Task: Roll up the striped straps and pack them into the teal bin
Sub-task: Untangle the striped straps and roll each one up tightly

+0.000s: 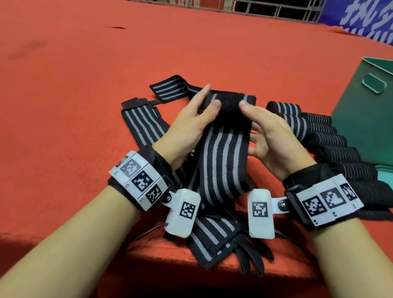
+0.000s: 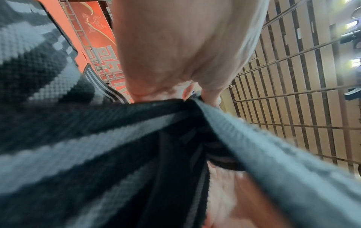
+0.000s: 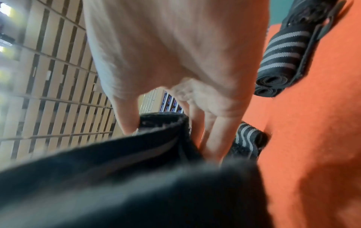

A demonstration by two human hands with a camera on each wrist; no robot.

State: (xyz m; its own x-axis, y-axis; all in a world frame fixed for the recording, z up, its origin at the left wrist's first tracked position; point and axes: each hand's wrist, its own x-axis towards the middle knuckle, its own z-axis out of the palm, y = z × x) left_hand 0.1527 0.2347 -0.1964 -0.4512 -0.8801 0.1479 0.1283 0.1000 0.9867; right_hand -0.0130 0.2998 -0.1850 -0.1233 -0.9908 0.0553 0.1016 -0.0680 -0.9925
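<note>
A person's left hand [image 1: 190,122] and right hand [image 1: 271,138] pinch the two side edges of a striped strap [image 1: 221,148] held up between them, thumbs on its black top end, fingers curled behind, at the start of a roll. The step seems best done by keeping both edges level and the first turn tight, so the coil does not cone or slacken. The strap is a flat woven elastic band, black with grey lengthwise stripes, its top end fuzzy like a fastener patch. More loose straps [image 1: 143,125] sprawl under and left of the hands on the red felt-like cloth [image 1: 66,78]. Finished rolls [image 1: 329,141], ribbed cylinders, lie in a row just right of the right hand, beside the smooth-walled teal bin [image 1: 380,122].
</note>
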